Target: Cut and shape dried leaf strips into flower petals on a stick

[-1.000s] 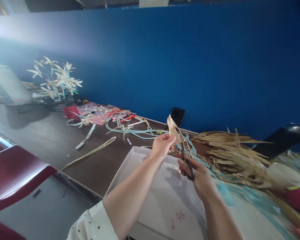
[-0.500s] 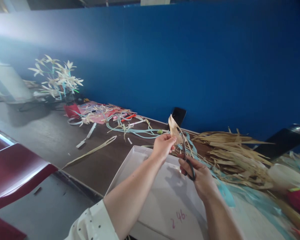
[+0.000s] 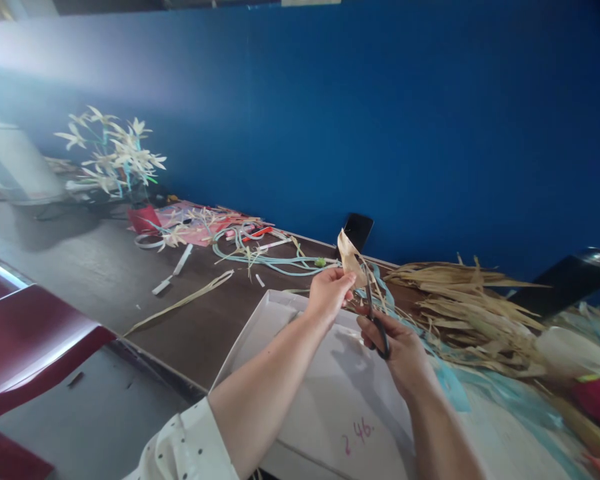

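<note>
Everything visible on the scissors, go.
Scissors: black, smooth-looking handles, slim dark blades that look like metal. They are held in the right hand's grip, above the white box, blades pointing up and away from the wearer. The blades are at the edge of the pale, husk-like piece in the left hand's grip; whether they are open or closed is too small to tell.

Pale husk piece (image 3: 351,259) in the left hand (image 3: 329,293), scissors (image 3: 369,299) in the right hand (image 3: 403,350)
The husk piece, tan, thin and papery, stands up beyond the left hand's thumb, broad where it is pinched and narrowing to a curled tip above that hand; the black-handled scissors rise from the right hand's fingers, slim blades pointing up right beside the husk's edge, their gap too small to tell
</note>
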`<state>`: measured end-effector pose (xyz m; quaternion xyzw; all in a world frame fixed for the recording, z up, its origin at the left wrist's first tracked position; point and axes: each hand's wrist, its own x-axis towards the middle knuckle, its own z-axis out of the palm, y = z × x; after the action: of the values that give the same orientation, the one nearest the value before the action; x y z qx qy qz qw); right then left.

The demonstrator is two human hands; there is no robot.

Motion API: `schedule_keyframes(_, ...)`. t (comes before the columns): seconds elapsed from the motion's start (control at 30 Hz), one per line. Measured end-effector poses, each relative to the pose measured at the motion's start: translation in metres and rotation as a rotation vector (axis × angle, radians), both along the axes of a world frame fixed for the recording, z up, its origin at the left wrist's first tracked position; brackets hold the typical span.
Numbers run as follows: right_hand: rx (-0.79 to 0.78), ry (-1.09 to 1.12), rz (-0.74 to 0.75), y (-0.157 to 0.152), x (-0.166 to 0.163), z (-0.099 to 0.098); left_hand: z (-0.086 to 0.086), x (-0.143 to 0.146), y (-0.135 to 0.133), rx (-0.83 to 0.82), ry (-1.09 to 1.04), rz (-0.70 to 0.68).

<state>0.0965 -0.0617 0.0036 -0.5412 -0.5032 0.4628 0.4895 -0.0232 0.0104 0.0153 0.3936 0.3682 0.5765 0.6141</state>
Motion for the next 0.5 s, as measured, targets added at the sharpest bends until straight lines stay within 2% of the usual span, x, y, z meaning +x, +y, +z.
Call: schedule_keyframes(0.5, 0.035, -0.055, -0.011, 0.0004, 0.0011, -0.0018, 0.0013, -0.0009, 0.0008, 0.0, -0.006, -0.004)
